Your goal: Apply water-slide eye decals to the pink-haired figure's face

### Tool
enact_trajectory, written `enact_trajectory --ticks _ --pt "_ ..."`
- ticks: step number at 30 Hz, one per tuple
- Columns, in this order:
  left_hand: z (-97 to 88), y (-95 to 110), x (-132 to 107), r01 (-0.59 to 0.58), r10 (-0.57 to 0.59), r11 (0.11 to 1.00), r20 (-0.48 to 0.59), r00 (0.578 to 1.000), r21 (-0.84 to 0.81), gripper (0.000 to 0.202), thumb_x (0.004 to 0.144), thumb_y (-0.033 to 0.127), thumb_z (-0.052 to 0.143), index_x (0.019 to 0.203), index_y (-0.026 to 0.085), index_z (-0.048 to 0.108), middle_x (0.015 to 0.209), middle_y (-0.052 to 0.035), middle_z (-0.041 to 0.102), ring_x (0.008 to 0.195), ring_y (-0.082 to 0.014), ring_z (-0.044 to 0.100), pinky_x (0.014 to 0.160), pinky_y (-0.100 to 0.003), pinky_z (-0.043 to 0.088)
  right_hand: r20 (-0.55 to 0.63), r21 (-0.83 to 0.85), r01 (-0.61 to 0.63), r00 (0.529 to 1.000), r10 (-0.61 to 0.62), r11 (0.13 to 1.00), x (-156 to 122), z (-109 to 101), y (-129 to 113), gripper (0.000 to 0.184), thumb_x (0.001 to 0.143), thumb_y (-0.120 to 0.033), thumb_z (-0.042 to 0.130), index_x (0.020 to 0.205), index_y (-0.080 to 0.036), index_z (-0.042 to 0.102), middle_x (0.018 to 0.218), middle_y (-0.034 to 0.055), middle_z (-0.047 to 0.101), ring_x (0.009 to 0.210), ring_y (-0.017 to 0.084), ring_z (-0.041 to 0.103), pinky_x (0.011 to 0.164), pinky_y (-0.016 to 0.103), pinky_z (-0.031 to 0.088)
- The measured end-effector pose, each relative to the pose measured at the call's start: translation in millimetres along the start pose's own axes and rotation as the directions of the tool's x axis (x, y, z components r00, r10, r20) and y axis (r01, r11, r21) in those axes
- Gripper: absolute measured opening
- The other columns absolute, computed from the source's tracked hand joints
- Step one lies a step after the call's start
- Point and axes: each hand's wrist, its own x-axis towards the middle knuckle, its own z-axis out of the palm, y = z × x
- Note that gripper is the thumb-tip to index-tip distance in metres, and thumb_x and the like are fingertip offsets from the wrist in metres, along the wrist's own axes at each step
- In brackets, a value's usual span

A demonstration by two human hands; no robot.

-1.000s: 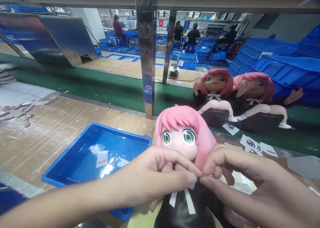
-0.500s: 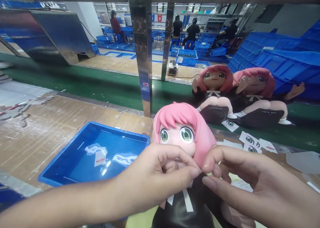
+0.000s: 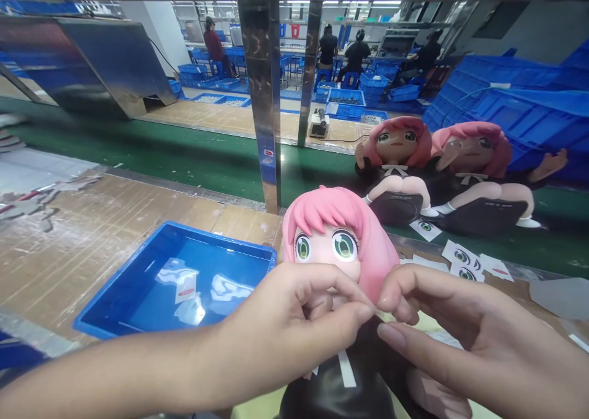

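A pink-haired doll figure (image 3: 338, 235) with green eyes and a black dress stands right in front of me. My left hand (image 3: 294, 327) is curled at its neck, thumb and fingers pinched together just under the chin. My right hand (image 3: 442, 333) meets it from the right, fingertips pinched against the left hand's thumb beside the pink hair. What the fingertips pinch is too small to make out. The doll's lower face and collar are partly hidden by my fingers.
A blue tray (image 3: 124, 284) with water and floating decals sits at left on the wooden bench. Two more pink-haired dolls (image 3: 400, 161) lie on the green conveyor belt (image 3: 184, 158), with eye stickers (image 3: 460, 256) near them. A metal post (image 3: 264, 94) stands behind. People work at far benches.
Both hands stay pinched at the doll's neck, shifting only slightly. The view has drifted a little, and the decals in the tray have floated about.
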Motion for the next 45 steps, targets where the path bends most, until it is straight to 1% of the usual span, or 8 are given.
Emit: enact_trajectory --ticks 6,14,23,28,33,36,41,45 --pt "0.7 -6 -1 -0.131 0.144 0.962 -0.039 0.989 0.241 0.022 0.099 0.037 0.057 0.097 0.019 0.070 0.054 0.0078 0.041 0.051 -0.0031 0.034 0.047 -0.015 0.026 -0.022 0.091 -0.015 1.000 0.017 0.996 0 6 -5 0.052 0.073 -0.067 0.077 0.091 -0.023 0.056 0.044 -0.0092 0.045 0.040 0.006 0.041 0.044 0.017 0.029" --pt "1.1 -10 -2 -0.167 0.200 0.938 -0.079 0.977 0.304 0.013 0.098 0.027 0.055 0.099 0.021 0.066 0.051 0.0100 0.038 0.047 -0.0030 0.033 0.047 -0.016 0.026 -0.003 0.090 -0.008 1.000 0.008 0.996 -1 6 -3 0.054 0.075 -0.071 0.072 0.093 -0.022 0.056 0.045 -0.0082 0.044 0.041 0.006 0.040 0.044 0.017 0.031" --pt "1.5 -15 -6 -0.380 0.496 0.729 -0.057 0.867 0.569 0.014 0.095 0.015 0.057 0.106 0.021 0.061 0.052 0.0125 0.033 0.043 -0.0015 0.030 0.046 -0.014 0.026 -0.099 -0.006 0.063 0.993 -0.063 0.998 -1 12 -7 0.046 0.079 -0.067 0.071 0.093 -0.025 0.060 0.047 -0.0074 0.041 0.039 0.006 0.038 0.040 0.019 0.030" --pt "2.2 -14 -7 -0.399 0.537 0.685 -0.052 0.842 0.610 0.011 0.094 0.015 0.058 0.104 0.020 0.062 0.053 0.0118 0.035 0.043 -0.0014 0.031 0.045 -0.015 0.026 -0.105 0.000 0.103 0.989 -0.102 0.995 -2 16 -9 0.043 0.080 -0.066 0.070 0.093 -0.026 0.059 0.047 -0.0081 0.041 0.039 0.006 0.035 0.039 0.020 0.026" --pt "2.1 -17 -8 -0.390 0.592 0.637 -0.097 0.800 0.665 0.017 0.093 0.013 0.061 0.105 0.024 0.060 0.056 0.0123 0.040 0.045 -0.0007 0.033 0.047 -0.013 0.027 -0.083 -0.024 0.164 0.983 -0.165 0.986 1 19 -7 0.037 0.084 -0.060 0.068 0.094 -0.026 0.058 0.046 -0.0094 0.037 0.037 0.007 0.034 0.037 0.020 0.031" --pt "1.9 -18 -8 -0.385 0.596 0.629 -0.100 0.797 0.676 0.016 0.092 0.014 0.061 0.104 0.024 0.059 0.055 0.0123 0.039 0.045 -0.0013 0.031 0.046 -0.014 0.028 -0.038 -0.042 0.193 0.980 -0.195 0.980 3 18 -6 0.035 0.085 -0.057 0.068 0.094 -0.025 0.057 0.047 -0.0092 0.038 0.036 0.007 0.034 0.035 0.020 0.030" --pt "4.0 -20 -7 -0.382 0.601 0.628 -0.111 0.791 0.678 0.013 0.092 0.015 0.061 0.102 0.023 0.060 0.053 0.0128 0.032 0.044 -0.0016 0.028 0.047 -0.014 0.028 -0.093 -0.012 0.077 0.993 -0.077 0.997 0 18 -8 0.043 0.079 -0.064 0.072 0.092 -0.026 0.057 0.049 -0.0085 0.038 0.039 0.005 0.035 0.039 0.018 0.030" --pt "6.5 -21 -6 -0.390 0.608 0.635 -0.120 0.785 0.667 0.012 0.091 0.015 0.061 0.102 0.019 0.063 0.052 0.0128 0.032 0.043 -0.0018 0.031 0.049 -0.014 0.033 -0.048 -0.020 0.067 0.997 -0.068 0.998 0 18 -9 0.045 0.079 -0.067 0.070 0.090 -0.025 0.059 0.050 -0.0069 0.039 0.040 0.006 0.033 0.038 0.019 0.025"
